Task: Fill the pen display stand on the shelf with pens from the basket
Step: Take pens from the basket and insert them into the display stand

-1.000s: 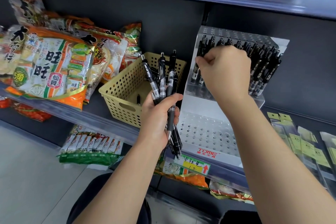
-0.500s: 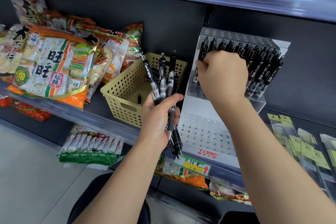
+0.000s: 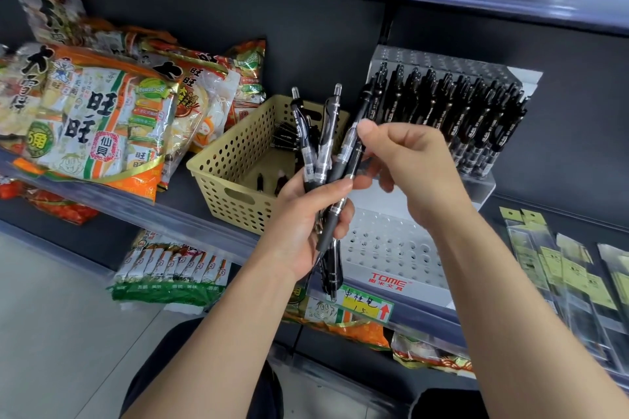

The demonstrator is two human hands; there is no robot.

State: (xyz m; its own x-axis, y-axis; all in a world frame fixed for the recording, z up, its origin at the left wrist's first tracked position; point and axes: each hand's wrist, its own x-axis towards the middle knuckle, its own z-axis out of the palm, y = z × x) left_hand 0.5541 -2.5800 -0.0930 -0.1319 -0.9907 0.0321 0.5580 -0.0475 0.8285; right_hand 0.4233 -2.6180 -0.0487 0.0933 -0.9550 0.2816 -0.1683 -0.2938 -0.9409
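Pen display stand (image 3: 388, 281): a white stepped unit marked TOME is seated on the shelf (image 3: 170, 211), just to the right of the basket (image 3: 235, 177). Its upper step is packed with stocked pens (image 3: 459, 112), black and standing with a slight lean. Rows of holes are exposed on its lower step, which is partly hidden behind both hands.

A bundle of pens (image 3: 320, 153) is grasped in the left hand (image 3: 303, 228) in front of the stand and the basket. The thumb is laid across the barrels and the fingers are wrapped round them. Clicker ends are pointed up; tips project below the palm.

1 outer pen (image 3: 352, 146), at the right edge of the bundle, is pinched near its upper barrel by the curled fingers of the right hand (image 3: 412, 167).

The basket is yellow and perforated; a few loose pens (image 3: 284, 136) are seen lying inside it. Snack bags (image 3: 102, 119) are stacked on the shelf to its left. A handwritten price label (image 3: 367, 304) is fixed to the shelf edge below the stand.
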